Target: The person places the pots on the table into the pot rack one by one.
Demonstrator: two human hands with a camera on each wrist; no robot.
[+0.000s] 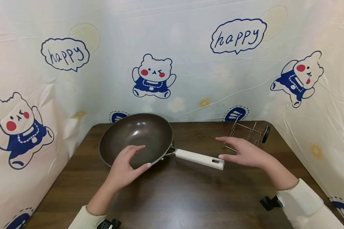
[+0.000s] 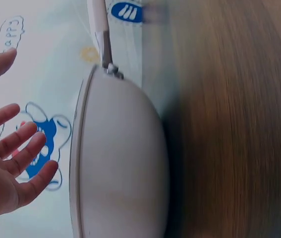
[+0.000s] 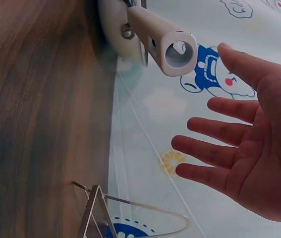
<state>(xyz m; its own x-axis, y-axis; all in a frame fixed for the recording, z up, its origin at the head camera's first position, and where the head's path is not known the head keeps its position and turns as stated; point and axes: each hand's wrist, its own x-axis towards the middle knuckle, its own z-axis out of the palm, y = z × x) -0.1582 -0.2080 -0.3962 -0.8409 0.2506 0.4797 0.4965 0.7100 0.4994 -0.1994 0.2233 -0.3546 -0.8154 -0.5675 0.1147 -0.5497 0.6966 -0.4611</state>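
Dark wooden tabletop [image 1: 172,197]; round brown metal pan [image 1: 137,132], likely weighty, best held by white oblong four-o'clock handle [image 1: 195,156]; left hand [image 1: 122,168], right hand [image 1: 246,154] spread, empty.

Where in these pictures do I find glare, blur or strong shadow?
Head view: bright glints inside the pan, a pale sheen on the near part of the table; left wrist view: the table's grain looks smeared, with dark shadow beside the pan; right wrist view: dark shadow there too.

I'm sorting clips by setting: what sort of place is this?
Likely a small staged booth: printed cloth hangs behind and beside a table with a pan and rack.
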